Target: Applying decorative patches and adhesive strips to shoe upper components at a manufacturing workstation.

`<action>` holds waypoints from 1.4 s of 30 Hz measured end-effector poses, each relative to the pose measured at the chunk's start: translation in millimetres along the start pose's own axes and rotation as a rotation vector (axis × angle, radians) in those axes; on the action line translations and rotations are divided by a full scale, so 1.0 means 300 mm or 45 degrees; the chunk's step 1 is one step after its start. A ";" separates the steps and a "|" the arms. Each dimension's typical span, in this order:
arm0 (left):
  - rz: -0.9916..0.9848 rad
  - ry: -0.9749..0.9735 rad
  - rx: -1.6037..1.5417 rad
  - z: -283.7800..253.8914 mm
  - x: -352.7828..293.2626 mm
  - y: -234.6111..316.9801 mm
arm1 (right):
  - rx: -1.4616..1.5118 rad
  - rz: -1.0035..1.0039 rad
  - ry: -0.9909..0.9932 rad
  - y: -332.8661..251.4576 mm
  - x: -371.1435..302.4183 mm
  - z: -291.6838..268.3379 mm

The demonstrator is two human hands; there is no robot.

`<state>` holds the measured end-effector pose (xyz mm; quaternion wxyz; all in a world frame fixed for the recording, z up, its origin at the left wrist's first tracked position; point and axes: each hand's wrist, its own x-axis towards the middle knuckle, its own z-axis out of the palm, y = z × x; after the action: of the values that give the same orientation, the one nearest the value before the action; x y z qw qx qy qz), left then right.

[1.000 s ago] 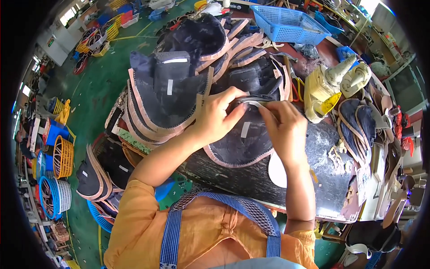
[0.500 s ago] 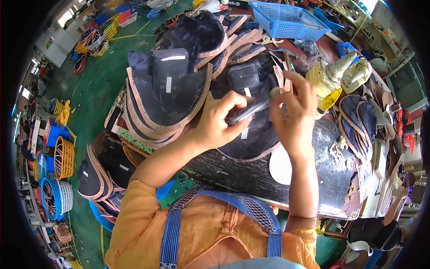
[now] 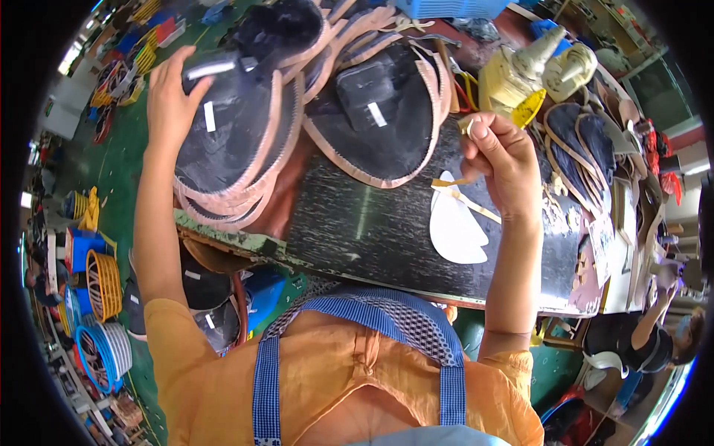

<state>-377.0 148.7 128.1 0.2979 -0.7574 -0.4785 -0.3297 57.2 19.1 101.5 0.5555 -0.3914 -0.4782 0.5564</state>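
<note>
Left hand [image 3: 169,100] on stacked black pieces [image 3: 230,141], right hand [image 3: 500,160] pinching strip [image 3: 452,182]

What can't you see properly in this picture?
Head view only:
- What the right hand pinches: too small, covered by its fingers.
- Under the left hand: the palm hides that part of the stack of dark pieces.
- The blue basket: cut off by the top edge.
- The far right of the bench: bent and blurred near the rim.
</note>
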 end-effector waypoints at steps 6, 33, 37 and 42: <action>-0.260 -0.264 -1.064 0.043 -0.033 0.540 | -0.180 -0.068 0.106 -0.011 -0.031 0.007; -0.682 -0.235 -1.679 0.165 -0.043 0.753 | -1.452 -0.845 0.108 0.089 0.217 0.179; -0.619 -0.146 -1.631 0.168 -0.080 0.744 | -1.598 -0.915 0.246 0.054 0.184 0.174; -0.709 -0.143 -1.736 0.152 -0.088 0.721 | -1.443 -0.927 0.258 0.002 0.151 0.156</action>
<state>-176.7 90.8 50.5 -0.3584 -0.6407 -0.3565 -0.5779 8.4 59.6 116.4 0.4585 -0.4863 -0.7427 -0.0419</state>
